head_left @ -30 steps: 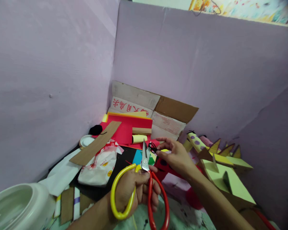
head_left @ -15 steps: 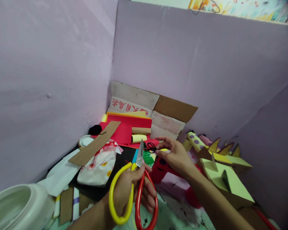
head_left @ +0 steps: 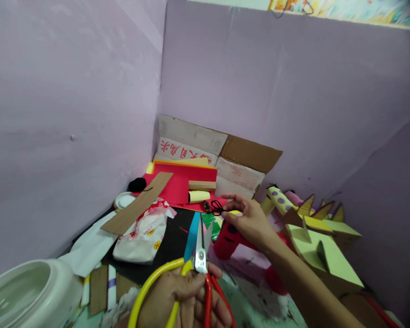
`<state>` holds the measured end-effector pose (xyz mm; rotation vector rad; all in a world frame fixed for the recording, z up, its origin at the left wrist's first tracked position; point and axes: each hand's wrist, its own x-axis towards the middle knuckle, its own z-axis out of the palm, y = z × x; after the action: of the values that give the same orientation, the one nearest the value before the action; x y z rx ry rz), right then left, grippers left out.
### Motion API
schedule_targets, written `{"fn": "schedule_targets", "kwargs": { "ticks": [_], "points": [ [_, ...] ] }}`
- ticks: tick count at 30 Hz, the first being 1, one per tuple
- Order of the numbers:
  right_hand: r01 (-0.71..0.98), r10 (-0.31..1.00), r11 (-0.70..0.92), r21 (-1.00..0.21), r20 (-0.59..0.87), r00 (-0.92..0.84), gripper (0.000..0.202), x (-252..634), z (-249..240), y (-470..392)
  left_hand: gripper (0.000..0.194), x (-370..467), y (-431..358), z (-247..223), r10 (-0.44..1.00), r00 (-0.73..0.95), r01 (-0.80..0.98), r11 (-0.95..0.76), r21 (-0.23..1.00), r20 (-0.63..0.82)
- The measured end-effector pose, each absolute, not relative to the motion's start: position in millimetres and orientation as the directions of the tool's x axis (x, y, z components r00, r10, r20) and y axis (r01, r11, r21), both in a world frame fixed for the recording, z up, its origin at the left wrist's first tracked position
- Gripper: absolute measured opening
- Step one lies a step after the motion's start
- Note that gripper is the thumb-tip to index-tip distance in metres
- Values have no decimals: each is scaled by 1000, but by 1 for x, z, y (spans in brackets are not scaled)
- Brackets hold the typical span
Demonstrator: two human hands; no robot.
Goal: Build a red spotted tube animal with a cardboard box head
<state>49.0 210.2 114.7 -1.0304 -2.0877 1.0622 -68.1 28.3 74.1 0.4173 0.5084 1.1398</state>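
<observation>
Scissors point(head_left: 201, 259) with one yellow and one red handle lie in my left hand point(head_left: 184, 296), at the bottom centre. Their blades point up and away, slightly apart. My right hand point(head_left: 248, 218) pinches a small looped bundle of black string point(head_left: 214, 207) between thumb and fingertips. Under that hand stands a red tube point(head_left: 225, 243) with black markings, partly covered by the palm. The scissor tips are just below the black string and do not touch it.
Red paper point(head_left: 174, 184), a cardboard strip point(head_left: 138, 205), a white bag point(head_left: 140, 239) and black yarn point(head_left: 137, 184) lie left and ahead. A white pot point(head_left: 59, 291) stands at lower left. Yellow-green cardboard pieces point(head_left: 328, 255) are at right. Behind is unfolded cardboard point(head_left: 251, 152).
My left hand has moved down, drawing the scissors back from the black string, and their blades have parted. My right hand keeps its pinch in nearly the same place.
</observation>
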Motion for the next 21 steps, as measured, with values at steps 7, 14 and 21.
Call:
{"fn": "schedule_targets", "kwargs": {
  "ticks": [7,14,21],
  "points": [
    [383,823,398,-833,141,-550,42,49,117,209,29,-61,38,79,946,313,-797,307,520,-80],
    [363,821,388,-847,139,-554,43,48,118,207,30,-50,51,80,954,275,-819,296,492,-116],
    [346,818,378,-859,135,-559,43,49,121,204,28,-42,65,88,961,183,-822,265,504,-207]
  ]
}}
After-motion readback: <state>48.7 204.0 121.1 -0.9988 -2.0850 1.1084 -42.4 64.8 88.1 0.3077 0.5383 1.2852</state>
